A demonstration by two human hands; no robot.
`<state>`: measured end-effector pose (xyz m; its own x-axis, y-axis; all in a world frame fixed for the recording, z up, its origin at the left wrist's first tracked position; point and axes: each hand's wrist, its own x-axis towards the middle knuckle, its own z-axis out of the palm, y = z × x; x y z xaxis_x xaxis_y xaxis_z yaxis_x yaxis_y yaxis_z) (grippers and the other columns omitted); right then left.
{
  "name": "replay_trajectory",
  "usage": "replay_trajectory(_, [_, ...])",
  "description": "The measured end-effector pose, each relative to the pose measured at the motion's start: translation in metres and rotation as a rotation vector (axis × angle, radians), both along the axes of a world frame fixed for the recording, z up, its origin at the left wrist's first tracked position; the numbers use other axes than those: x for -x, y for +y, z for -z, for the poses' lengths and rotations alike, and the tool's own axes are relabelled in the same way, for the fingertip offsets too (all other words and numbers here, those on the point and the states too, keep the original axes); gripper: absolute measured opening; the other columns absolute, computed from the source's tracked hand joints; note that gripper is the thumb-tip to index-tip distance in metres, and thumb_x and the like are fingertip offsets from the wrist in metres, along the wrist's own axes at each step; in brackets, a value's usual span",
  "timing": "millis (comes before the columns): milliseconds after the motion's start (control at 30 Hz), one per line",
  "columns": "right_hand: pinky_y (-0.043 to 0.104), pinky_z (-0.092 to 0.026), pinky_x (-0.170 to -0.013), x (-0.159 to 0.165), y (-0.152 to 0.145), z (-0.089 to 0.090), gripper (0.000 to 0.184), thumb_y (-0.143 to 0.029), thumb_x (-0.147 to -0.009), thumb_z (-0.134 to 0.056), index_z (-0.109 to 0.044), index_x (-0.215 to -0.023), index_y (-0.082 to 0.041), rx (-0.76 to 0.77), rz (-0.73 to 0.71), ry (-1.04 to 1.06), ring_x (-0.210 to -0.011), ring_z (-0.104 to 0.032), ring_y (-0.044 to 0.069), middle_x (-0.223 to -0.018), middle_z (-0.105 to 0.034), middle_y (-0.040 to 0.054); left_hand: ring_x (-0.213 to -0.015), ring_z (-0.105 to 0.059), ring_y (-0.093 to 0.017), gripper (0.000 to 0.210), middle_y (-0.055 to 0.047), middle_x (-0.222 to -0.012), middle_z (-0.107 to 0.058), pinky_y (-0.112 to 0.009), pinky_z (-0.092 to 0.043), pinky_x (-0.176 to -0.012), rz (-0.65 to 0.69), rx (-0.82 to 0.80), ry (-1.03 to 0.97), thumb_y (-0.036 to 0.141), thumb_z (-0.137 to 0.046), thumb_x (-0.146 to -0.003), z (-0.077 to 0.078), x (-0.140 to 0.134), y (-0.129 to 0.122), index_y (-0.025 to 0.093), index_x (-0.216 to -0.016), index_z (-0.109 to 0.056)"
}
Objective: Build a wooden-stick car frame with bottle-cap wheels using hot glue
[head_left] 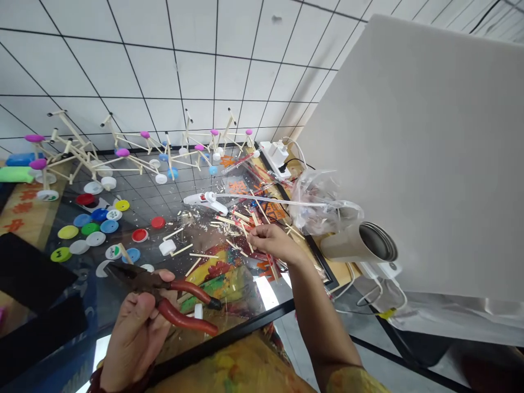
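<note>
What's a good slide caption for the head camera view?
Left hand holding red-handled pliers, right hand at a pile of wooden sticks, near a white glue gun.

On our shiny, reflective table (137, 186), we see stick models (123, 153) standing from ten to one o'clock, coloured bottle caps (109, 226) clustered at nine, a white glue gun (204, 202) between one and two, and loose sticks (242, 216) heaped towards three.

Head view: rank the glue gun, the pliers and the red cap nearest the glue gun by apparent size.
1. Pliers, in the left hand and probably enlarged by nearness to the camera
2. Glue gun
3. Red cap
</note>
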<state>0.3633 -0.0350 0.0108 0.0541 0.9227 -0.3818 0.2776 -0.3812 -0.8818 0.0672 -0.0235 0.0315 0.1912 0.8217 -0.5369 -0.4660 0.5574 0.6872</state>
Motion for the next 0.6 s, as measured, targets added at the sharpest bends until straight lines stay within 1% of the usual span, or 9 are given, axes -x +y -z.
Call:
replay_trajectory(100, [0.022,-0.028,-0.050,0.009,0.003,0.005,0.023,-0.035,-0.077,-0.059,-0.055,-0.062,-0.018,-0.002,-0.030,-0.005,-0.048,-0.038,0.007,-0.052,-0.048,-0.0062,-0.045,-0.032,-0.004,0.048,0.007,-0.052,-0.038,-0.016,-0.037,-0.042,-0.013,-0.002,0.006,0.043,-0.091,-0.051,0.004,0.011,-0.005,0.018,-0.086,-0.070])
replay_trajectory(200, [0.023,-0.032,-0.055,0.024,0.003,0.003,0.015,-0.023,-0.080,-0.056,-0.061,-0.067,-0.017,-0.054,-0.061,-0.176,-0.053,-0.045,0.009,-0.057,-0.053,-0.0047,-0.045,-0.030,-0.003,0.049,0.008,-0.052,-0.037,-0.014,-0.032,-0.041,-0.048,-0.046,0.015,0.043,-0.091,-0.051,0.006,0.016,-0.008,0.017,-0.088,-0.071])
replay_trajectory(267, [0.024,-0.037,-0.061,0.041,-0.001,-0.006,0.014,-0.021,-0.083,-0.056,-0.063,-0.072,-0.018,-0.167,-0.035,-0.293,-0.062,-0.052,0.012,-0.065,-0.060,-0.0024,-0.045,-0.027,-0.002,0.047,0.009,-0.051,-0.033,-0.014,-0.027,-0.041,-0.021,-0.071,0.004,0.042,-0.089,-0.055,0.005,0.013,-0.007,0.016,-0.089,-0.071])
replay_trajectory(333, [0.026,-0.041,-0.069,0.062,-0.010,-0.020,0.012,-0.028,-0.087,-0.060,-0.064,-0.080,-0.019,-0.313,-0.046,-0.251,-0.073,-0.058,0.014,-0.078,-0.064,-0.0002,-0.045,-0.023,-0.001,0.041,0.009,-0.051,-0.031,-0.013,-0.022,-0.042,0.043,-0.072,-0.011,0.042,-0.086,-0.062,0.004,0.005,-0.005,0.014,-0.089,-0.072])
replay_trajectory(367, [0.027,-0.043,-0.074,0.073,-0.016,-0.028,0.012,-0.033,-0.086,-0.065,-0.064,-0.088,-0.021,-0.346,-0.137,-0.187,-0.081,-0.060,0.016,-0.087,-0.066,0.0006,-0.044,-0.021,-0.001,0.038,0.009,-0.051,-0.031,-0.013,-0.020,-0.042,0.076,-0.071,-0.022,0.041,-0.084,-0.066,0.003,0.000,-0.003,0.014,-0.089,-0.072])
replay_trajectory(400, [0.027,-0.044,-0.077,0.083,-0.022,-0.034,0.021,-0.036,-0.082,-0.071,-0.063,-0.095,-0.022,-0.365,-0.240,-0.159,-0.086,-0.060,0.017,-0.093,-0.066,0.0010,-0.044,-0.020,0.000,0.036,0.009,-0.052,-0.032,-0.014,-0.019,-0.042,0.107,-0.072,-0.036,0.042,-0.083,-0.068,0.003,-0.005,-0.001,0.014,-0.088,-0.071])
replay_trajectory(467, [0.030,-0.045,-0.080,0.100,-0.033,-0.040,0.037,-0.039,-0.073,-0.080,-0.059,-0.099,-0.022,-0.356,-0.349,-0.222,-0.093,-0.059,0.020,-0.103,-0.063,0.0033,-0.043,-0.020,0.000,0.035,0.009,-0.053,-0.035,-0.015,-0.016,-0.042,0.150,-0.079,-0.052,0.042,-0.081,-0.071,0.001,-0.016,0.002,0.014,-0.090,-0.070])
replay_trajectory(533, [0.033,-0.045,-0.081,0.112,-0.039,-0.037,0.031,-0.033,-0.076,-0.077,-0.057,-0.097,-0.022,-0.332,-0.373,-0.308,-0.094,-0.058,0.022,-0.102,-0.062,0.0052,-0.043,-0.020,0.000,0.035,0.009,-0.054,-0.035,-0.016,-0.014,-0.042,0.166,-0.089,-0.060,0.042,-0.080,-0.072,-0.001,-0.025,0.004,0.014,-0.090,-0.069])
replay_trajectory(600, [0.033,-0.045,-0.081,0.116,-0.040,-0.025,0.017,-0.027,-0.084,-0.067,-0.057,-0.097,-0.021,-0.341,-0.343,-0.318,-0.094,-0.056,0.022,-0.100,-0.061,0.0060,-0.044,-0.022,0.000,0.037,0.009,-0.055,-0.035,-0.016,-0.015,-0.043,0.180,-0.110,-0.077,0.043,-0.080,-0.072,-0.003,-0.033,0.005,0.013,-0.090,-0.068])
